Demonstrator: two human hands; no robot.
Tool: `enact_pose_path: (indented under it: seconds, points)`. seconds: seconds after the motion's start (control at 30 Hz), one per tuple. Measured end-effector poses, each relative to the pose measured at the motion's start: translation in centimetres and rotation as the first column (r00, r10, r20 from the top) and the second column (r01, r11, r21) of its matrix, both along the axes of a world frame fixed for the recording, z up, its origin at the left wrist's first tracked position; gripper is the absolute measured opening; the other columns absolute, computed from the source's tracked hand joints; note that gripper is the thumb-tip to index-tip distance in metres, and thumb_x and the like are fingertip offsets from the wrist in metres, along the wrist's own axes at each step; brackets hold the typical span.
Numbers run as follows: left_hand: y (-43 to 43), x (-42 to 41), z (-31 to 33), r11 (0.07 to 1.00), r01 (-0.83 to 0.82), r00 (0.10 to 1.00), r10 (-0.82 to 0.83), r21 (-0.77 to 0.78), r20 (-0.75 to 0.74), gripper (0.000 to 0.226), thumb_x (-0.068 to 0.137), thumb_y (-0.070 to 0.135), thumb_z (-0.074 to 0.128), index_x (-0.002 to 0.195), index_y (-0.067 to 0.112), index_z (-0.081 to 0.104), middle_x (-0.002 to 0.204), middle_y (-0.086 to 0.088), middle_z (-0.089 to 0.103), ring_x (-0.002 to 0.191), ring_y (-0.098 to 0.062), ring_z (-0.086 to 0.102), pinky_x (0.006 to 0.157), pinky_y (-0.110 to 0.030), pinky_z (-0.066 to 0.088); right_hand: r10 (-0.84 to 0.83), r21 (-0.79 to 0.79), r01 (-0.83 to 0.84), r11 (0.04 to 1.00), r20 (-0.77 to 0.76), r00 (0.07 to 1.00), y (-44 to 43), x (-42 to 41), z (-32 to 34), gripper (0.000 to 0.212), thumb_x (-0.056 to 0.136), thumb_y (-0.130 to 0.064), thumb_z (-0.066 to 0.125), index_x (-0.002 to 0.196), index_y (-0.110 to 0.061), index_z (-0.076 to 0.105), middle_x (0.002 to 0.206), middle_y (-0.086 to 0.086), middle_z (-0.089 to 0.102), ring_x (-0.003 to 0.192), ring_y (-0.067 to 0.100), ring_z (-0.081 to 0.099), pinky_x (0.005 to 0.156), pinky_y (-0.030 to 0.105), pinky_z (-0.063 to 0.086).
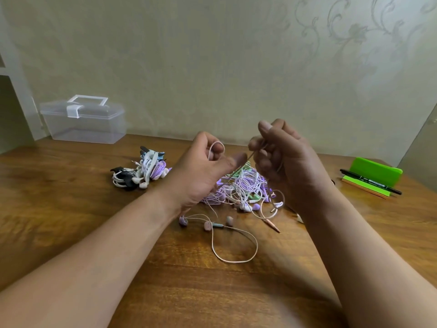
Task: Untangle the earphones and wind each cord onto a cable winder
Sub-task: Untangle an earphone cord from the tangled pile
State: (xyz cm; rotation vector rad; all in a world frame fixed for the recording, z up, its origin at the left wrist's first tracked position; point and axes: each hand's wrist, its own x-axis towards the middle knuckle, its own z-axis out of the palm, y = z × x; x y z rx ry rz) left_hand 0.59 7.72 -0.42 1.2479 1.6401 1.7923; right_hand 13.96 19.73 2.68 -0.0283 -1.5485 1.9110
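A pink earphone cord (pixel 234 259) trails in a loop over the wooden table (pixel 71 209), with its earbuds (pixel 207 225) and its plug (pixel 273 225) lying near the front. My left hand (pixel 205 169) holds a loop of this cord curled round its fingers. My right hand (pixel 281 159) pinches the same cord, stretched tight between both hands. Behind them lies a tangled heap of purple, white and green earphones (pixel 246 188). A bundle of wound earphones on black and white winders (pixel 142 171) lies to the left.
A clear plastic box (pixel 85 119) with a lid and handle stands at the back left against the wall. A green holder (pixel 376 171) with sticky notes and a black marker pen (pixel 371 182) sits at the right edge.
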Motion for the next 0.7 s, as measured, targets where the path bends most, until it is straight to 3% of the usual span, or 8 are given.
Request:
enact_pose_path:
  seconds: [0.1,0.2,0.23,0.33,0.47,0.53,0.6,0.7]
  points:
    - [-0.2,0.0,0.0,0.998,-0.017,0.992,0.009,-0.060,-0.129,0.059,0.079,0.041,0.080,0.129,0.025,0.053,0.070,0.003,0.055,0.056,-0.006,0.048,0.054,-0.019,0.039,0.004,-0.058,-0.007,0.998,-0.053,0.999,0.3,0.2,0.2,0.027,0.092,-0.023,0.064,0.075,-0.021,0.043,0.076,0.008,0.064,0.051,0.014,0.047,0.043,0.020,0.035]
    - [-0.4,0.2,0.1,0.996,0.032,0.978,-0.048,-0.080,-0.205,0.009,0.093,0.023,0.075,0.099,0.017,0.073,0.074,-0.002,0.064,0.064,-0.009,0.054,0.062,-0.023,0.045,-0.014,-0.116,0.003,0.993,-0.093,0.996,0.4,0.4,0.6,0.023,0.091,-0.023,0.063,0.075,-0.023,0.047,0.077,0.005,0.066,0.056,0.014,0.055,0.053,0.021,0.039]
    - [-0.5,0.2,0.2,0.994,0.055,0.975,-0.074,-0.091,-0.209,0.002,0.094,0.019,0.073,0.093,0.017,0.074,0.078,-0.002,0.067,0.068,-0.008,0.056,0.065,-0.022,0.047,-0.029,-0.129,0.017,0.992,-0.096,0.995,0.5,0.5,0.7,0.021,0.092,-0.023,0.062,0.077,-0.023,0.048,0.077,0.005,0.066,0.057,0.014,0.056,0.054,0.022,0.039]
    - [-1.1,0.0,0.5,0.979,0.107,0.948,-0.153,-0.174,-0.280,0.002,0.094,0.016,0.074,0.092,0.018,0.075,0.083,0.003,0.071,0.077,-0.003,0.059,0.073,-0.018,0.047,-0.055,-0.156,0.041,0.987,-0.085,0.995,0.8,0.7,0.7,0.015,0.094,-0.023,0.059,0.084,-0.023,0.048,0.076,0.004,0.068,0.057,0.013,0.058,0.053,0.021,0.043]
    - [-1.8,-0.3,0.5,0.927,0.202,0.905,-0.300,-0.317,-0.300,0.008,0.092,0.010,0.075,0.097,0.016,0.074,0.098,-0.011,0.073,0.086,-0.013,0.061,0.082,-0.035,0.048,-0.039,-0.199,0.024,0.980,-0.072,0.997,0.5,0.6,0.7,0.026,0.101,-0.015,0.050,0.076,-0.020,0.059,0.078,0.007,0.070,0.060,0.015,0.060,0.056,0.021,0.051]
    - [-1.9,-0.3,0.6,0.914,0.240,0.899,-0.336,-0.326,-0.281,0.012,0.091,0.000,0.070,0.098,0.010,0.072,0.097,-0.002,0.075,0.089,-0.013,0.064,0.083,-0.036,0.050,-0.036,-0.238,0.015,0.971,-0.083,0.996,0.4,0.6,0.8,0.038,0.101,-0.011,0.048,0.068,-0.019,0.065,0.084,0.011,0.072,0.064,0.017,0.063,0.059,0.022,0.054]
    - [-2.0,-0.5,0.7,0.913,0.283,0.910,-0.352,-0.293,-0.219,0.012,0.089,-0.003,0.064,0.093,0.007,0.068,0.101,-0.001,0.077,0.097,-0.016,0.068,0.086,-0.034,0.053,-0.056,-0.290,0.024,0.957,-0.102,0.993,0.3,0.7,0.9,0.035,0.101,-0.009,0.046,0.072,-0.018,0.062,0.086,0.012,0.072,0.064,0.017,0.063,0.058,0.022,0.054]
    - [-2.1,-0.8,0.8,0.911,0.400,0.916,-0.394,-0.097,0.071,0.003,0.089,0.007,0.057,0.089,0.007,0.060,0.088,-0.014,0.072,0.102,-0.034,0.071,0.098,-0.045,0.052,-0.158,-0.297,0.143,0.944,-0.028,0.987,1.5,0.7,0.7,0.029,0.097,-0.010,0.047,0.071,-0.017,0.058,0.074,0.007,0.067,0.054,0.013,0.051,0.048,0.020,0.041]
